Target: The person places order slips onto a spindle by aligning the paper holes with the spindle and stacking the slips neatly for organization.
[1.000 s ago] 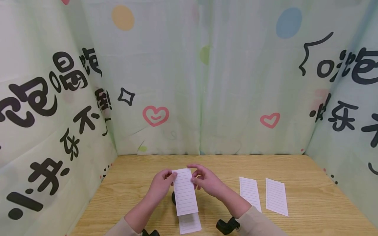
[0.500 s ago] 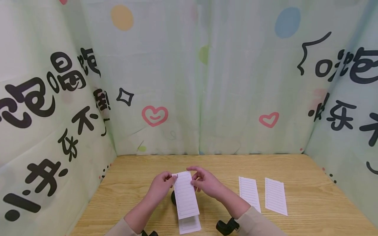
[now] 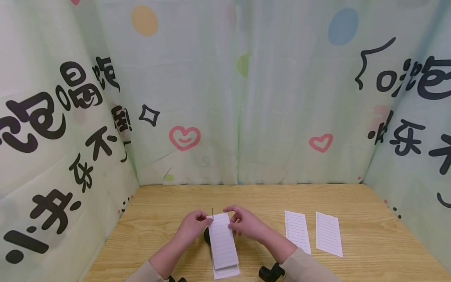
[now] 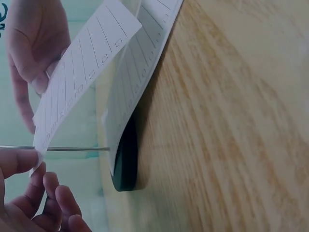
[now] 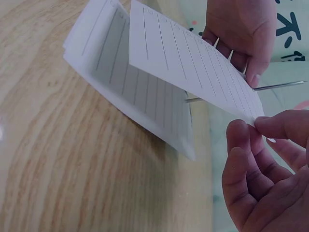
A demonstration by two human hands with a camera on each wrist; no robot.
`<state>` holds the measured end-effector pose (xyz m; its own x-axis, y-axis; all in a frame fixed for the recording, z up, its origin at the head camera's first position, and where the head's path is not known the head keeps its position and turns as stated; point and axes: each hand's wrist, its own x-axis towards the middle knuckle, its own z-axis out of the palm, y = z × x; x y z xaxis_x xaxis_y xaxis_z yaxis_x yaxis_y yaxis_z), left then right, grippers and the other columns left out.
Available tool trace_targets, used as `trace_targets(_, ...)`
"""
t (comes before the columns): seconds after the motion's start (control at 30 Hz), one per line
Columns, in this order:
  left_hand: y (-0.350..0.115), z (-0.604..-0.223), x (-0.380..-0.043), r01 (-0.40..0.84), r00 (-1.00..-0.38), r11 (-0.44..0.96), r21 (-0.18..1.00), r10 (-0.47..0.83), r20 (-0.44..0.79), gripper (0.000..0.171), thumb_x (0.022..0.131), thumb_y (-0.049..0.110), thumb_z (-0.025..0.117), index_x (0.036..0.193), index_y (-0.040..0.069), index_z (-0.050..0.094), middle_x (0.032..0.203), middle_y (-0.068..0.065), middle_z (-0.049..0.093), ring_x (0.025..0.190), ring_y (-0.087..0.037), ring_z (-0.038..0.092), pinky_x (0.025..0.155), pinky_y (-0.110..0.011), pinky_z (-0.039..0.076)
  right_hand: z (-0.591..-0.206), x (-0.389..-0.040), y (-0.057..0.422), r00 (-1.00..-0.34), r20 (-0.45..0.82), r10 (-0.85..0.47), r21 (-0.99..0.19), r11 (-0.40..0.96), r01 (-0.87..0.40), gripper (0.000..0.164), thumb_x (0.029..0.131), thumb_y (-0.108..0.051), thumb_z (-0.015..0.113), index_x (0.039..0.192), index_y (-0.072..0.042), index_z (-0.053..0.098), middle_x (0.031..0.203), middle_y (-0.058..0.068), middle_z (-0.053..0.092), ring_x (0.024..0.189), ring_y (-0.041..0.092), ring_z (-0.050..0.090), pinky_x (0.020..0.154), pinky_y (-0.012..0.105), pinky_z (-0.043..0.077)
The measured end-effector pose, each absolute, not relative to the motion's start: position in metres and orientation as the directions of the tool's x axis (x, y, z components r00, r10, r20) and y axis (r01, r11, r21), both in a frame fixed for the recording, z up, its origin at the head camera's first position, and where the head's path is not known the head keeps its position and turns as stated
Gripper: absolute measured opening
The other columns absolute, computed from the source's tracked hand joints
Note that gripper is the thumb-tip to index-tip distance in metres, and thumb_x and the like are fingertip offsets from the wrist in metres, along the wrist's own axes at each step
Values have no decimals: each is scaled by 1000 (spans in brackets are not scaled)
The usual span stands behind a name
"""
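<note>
A lined white paper sheet [image 3: 223, 244] is pierced near its top left corner by the thin metal rod [image 4: 77, 149] of a bill spike. The spike's round black base [image 4: 126, 166] stands on the table. My left hand [image 3: 192, 227] pinches the sheet's corner right beside the rod. By its top right edge, my right hand [image 3: 246, 224] pinches the same sheet between thumb and fingers. Below it, more lined sheets [image 4: 137, 60] rest over the base, with a gap beneath the held sheet. In the right wrist view, the rod tip [image 5: 285, 85] sticks out beyond the held sheet.
Two lined papers [image 3: 297, 231] [image 3: 329, 235] lie side by side on the wooden table [image 3: 373, 235], right of my right forearm. Printed curtains [image 3: 267, 117] enclose the table at the back and both sides. A black wrist camera [image 3: 271, 272] sits beneath the right sleeve.
Both hands have come down with the sheet, and the rod now shows above its top edge. The held sheet covers more of the sheets underneath. The two papers at right stay put.
</note>
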<state>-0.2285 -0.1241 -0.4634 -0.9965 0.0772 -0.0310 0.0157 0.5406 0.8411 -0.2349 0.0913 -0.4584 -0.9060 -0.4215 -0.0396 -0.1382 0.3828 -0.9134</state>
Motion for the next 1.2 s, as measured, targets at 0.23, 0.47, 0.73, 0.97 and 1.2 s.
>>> trace_targets(0.23,-126,-471,-228,17,-991,574,818,120,-65,19,92,24,71,95,7,66,88,-3,60,78,-19,53,67,-33,44,-469,-234,91,-901,-71,-429,-894,428,-133,45,91,-1,67,134,-3,54,83,7,58,67,21,59,58,31,46)
trace_targets(0.47,-126,-479,-230,38,-988,589,807,144,-59,17,89,22,73,89,7,64,83,-2,59,71,-18,50,61,-32,41,-476,-233,91,-894,-107,-434,-883,455,-115,46,89,2,67,133,-3,55,80,6,57,64,18,55,57,31,45)
trace_targets(0.73,-126,-484,-231,47,-985,638,768,156,-69,19,88,23,75,86,9,63,76,0,56,66,-16,48,58,-31,39,-484,-235,90,-880,-115,-460,-851,503,-151,44,90,-1,67,132,-4,55,77,4,57,62,17,53,57,30,44)
trace_targets(0.97,-125,-484,-229,77,-983,689,720,172,-59,21,87,23,77,80,11,60,71,1,52,62,-15,45,56,-29,36,-490,-236,89,-884,-119,-451,-813,555,-174,44,90,-1,67,132,-5,55,75,1,57,61,14,53,55,27,43)
trace_targets(1.2,-123,-487,-232,105,-983,729,676,178,-39,23,86,24,77,75,13,60,69,2,52,61,-14,46,55,-28,35,-489,-235,88,-886,-107,-452,-774,597,-211,45,88,0,68,131,-4,55,76,1,56,62,14,51,55,28,42)
